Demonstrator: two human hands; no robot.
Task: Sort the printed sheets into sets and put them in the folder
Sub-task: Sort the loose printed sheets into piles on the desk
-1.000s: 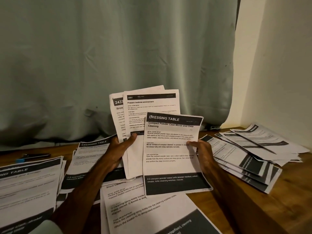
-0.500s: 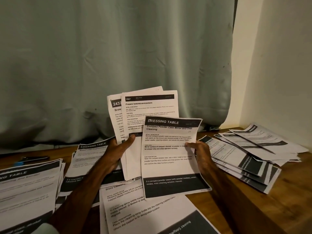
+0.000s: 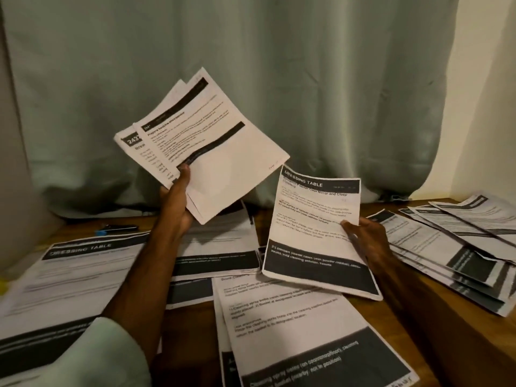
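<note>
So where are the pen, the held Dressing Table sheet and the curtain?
pen [image 3: 121, 228], head view, dark barrel.
held Dressing Table sheet [image 3: 310, 208], head view, white middle.
curtain [image 3: 279, 65], head view, a middle fold.

Tilted fan of printed sheets [image 3: 212, 152] aloft, single DRESSING TABLE sheet [image 3: 315, 233] apart, lower right

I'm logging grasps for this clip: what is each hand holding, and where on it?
The left hand grips a fanned bunch of sheets at its lower left edge. The right hand pinches the Dressing Table sheet at its right edge.
</note>
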